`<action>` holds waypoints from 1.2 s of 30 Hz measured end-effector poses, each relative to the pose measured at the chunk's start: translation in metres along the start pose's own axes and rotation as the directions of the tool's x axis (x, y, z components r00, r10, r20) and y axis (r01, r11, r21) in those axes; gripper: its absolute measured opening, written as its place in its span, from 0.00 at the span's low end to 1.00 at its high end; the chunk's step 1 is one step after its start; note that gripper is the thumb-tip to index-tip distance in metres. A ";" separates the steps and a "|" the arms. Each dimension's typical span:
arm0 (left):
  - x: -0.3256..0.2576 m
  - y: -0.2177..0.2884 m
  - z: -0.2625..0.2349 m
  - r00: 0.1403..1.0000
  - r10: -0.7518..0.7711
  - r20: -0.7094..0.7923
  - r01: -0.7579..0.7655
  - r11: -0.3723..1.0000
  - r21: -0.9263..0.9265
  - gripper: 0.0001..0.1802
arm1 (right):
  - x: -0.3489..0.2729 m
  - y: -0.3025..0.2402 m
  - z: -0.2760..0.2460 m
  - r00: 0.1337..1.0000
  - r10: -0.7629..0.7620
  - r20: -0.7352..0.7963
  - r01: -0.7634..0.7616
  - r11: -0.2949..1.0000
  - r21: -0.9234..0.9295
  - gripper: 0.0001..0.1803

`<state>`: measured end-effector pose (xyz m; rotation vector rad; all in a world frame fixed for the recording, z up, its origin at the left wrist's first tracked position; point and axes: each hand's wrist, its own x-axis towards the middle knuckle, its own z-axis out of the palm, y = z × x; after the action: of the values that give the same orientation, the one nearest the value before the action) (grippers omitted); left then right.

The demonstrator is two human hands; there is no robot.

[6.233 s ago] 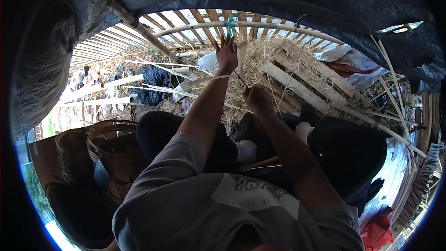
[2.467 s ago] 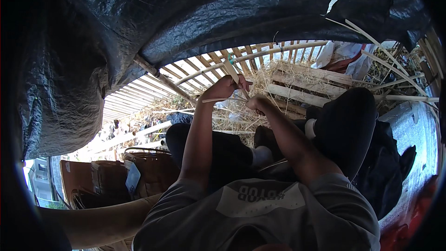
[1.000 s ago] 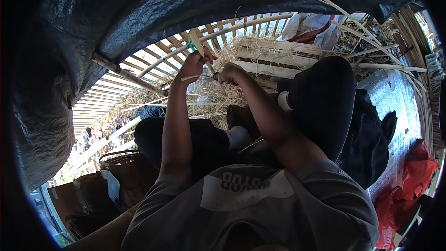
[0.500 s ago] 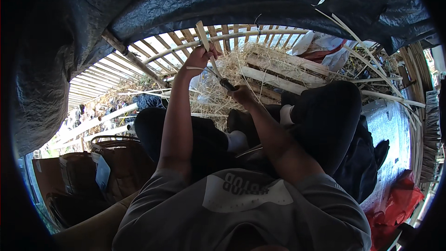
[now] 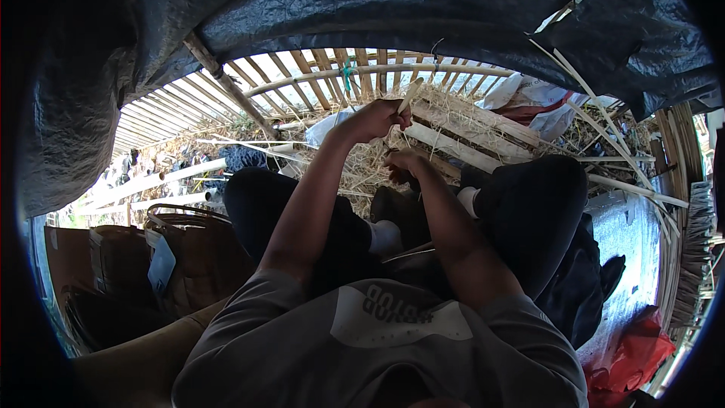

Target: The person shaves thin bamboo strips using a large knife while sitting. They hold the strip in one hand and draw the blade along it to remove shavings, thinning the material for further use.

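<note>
We sit under a black tarpaulin roof [image 5: 393, 7] with a slatted bamboo wall [image 5: 302, 79] ahead and, below it, a heap of dry straw and shavings [image 5: 362, 174] banked against pale wooden planks [image 5: 468, 125]. Brown bags [image 5: 189, 257] stand at our left, and a red plastic bag [image 5: 634, 355] lies at the lower right. Our left hand [image 5: 374, 117] is raised and clenched around a thin pale bamboo strip [image 5: 410, 94], which rises upright above the fist, light tan and flat with a slanted tip. Our right hand [image 5: 404, 160] sits just below it, fingers curled shut; something dark may be in them, but we cannot tell what. The strip looks slender and springy, so we judge it could split unevenly or snap if bent or pulled off its grain, and its edge could cut a finger if the fist slid along it.
</note>
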<state>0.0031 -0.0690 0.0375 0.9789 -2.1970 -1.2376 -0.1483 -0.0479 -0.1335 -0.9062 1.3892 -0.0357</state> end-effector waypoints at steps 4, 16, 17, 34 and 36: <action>-0.009 -0.004 0.005 1.000 -0.014 0.012 0.014 1.000 -0.024 0.13 | -0.009 -0.007 0.012 0.984 -0.129 -0.122 0.108 0.980 -0.166 0.29; -0.002 0.000 0.030 0.989 0.049 0.137 -0.059 0.996 0.067 0.07 | 0.024 -0.005 -0.004 0.997 0.037 -0.070 -0.065 0.892 -0.448 0.15; -0.002 -0.001 0.030 0.989 0.064 0.133 -0.075 0.994 0.075 0.06 | 0.026 -0.004 -0.005 0.998 0.036 -0.059 -0.057 0.917 -0.394 0.14; -0.004 -0.003 0.025 0.989 0.080 0.127 -0.080 0.997 -0.008 0.12 | 0.026 0.055 0.055 0.857 -0.343 -0.384 0.434 0.883 0.180 0.15; 0.004 0.005 0.022 0.995 0.053 0.080 -0.054 0.999 0.008 0.17 | 0.033 0.058 0.046 0.823 -0.393 -0.410 0.505 0.837 0.210 0.14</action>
<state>-0.0164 -0.0580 0.0310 0.8831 -2.2767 -1.2629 -0.1293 -0.0019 -0.1979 -0.9752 1.4069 -0.8035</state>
